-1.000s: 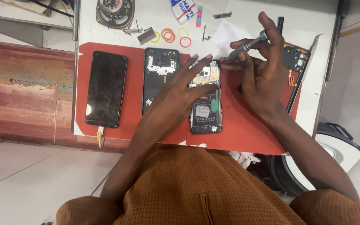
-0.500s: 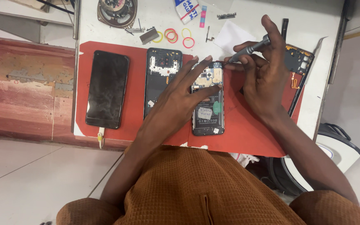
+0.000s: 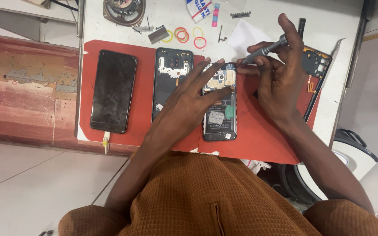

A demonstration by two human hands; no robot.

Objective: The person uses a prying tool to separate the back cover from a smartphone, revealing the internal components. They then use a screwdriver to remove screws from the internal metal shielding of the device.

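An opened phone (image 3: 220,117) with its battery and circuit board showing lies on a red mat (image 3: 259,135). My left hand (image 3: 197,94) rests spread over its upper half, fingers pressing the board and frame. In my right hand (image 3: 281,76) is a grey screwdriver (image 3: 265,49), gripped between thumb and fingers, its tip at the phone's top right corner. A removed black back cover (image 3: 170,78) lies just left of the phone. Further left sits an intact black phone (image 3: 113,89), screen up.
Behind the mat on the white bench (image 3: 123,30) are coloured rubber bands (image 3: 184,35), a round speaker (image 3: 123,8), a glue tube (image 3: 200,8) and small metal parts. Another phone frame (image 3: 316,63) lies at the mat's right edge. A white appliance (image 3: 351,161) stands on the floor, right.
My hands stay on the opened phone; the screwdriver tip has shifted slightly at the phone's top right corner. The view has drifted a little.
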